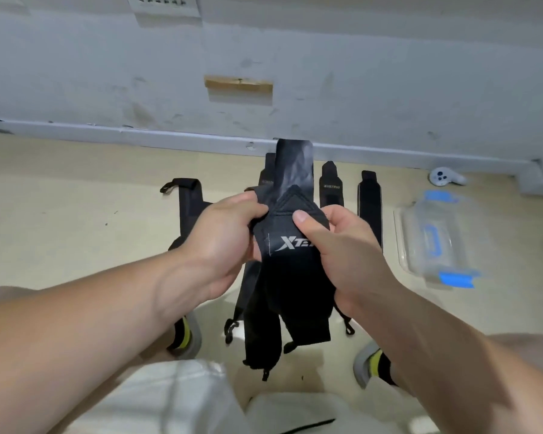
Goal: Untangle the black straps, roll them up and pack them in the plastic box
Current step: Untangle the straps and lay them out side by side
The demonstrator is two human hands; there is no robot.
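Observation:
A tangled bunch of black straps (290, 277) with a white logo hangs in the air between both my hands. My left hand (223, 239) pinches its upper left edge and my right hand (336, 252) grips its right side with the thumb on top. One end sticks up above my hands; loose ends with small loops dangle below. Other black straps lie flat on the floor: one at the left (187, 198) and two behind my hands to the right (332, 186) (370, 198). The clear plastic box (433, 239) with blue clips sits on the floor at the right.
I sit on a beige floor facing a grey wall with a skirting ledge (138, 133). A white controller (445, 177) lies near the wall at the far right. My feet in black-and-yellow socks (182, 336) (376, 361) rest below the straps.

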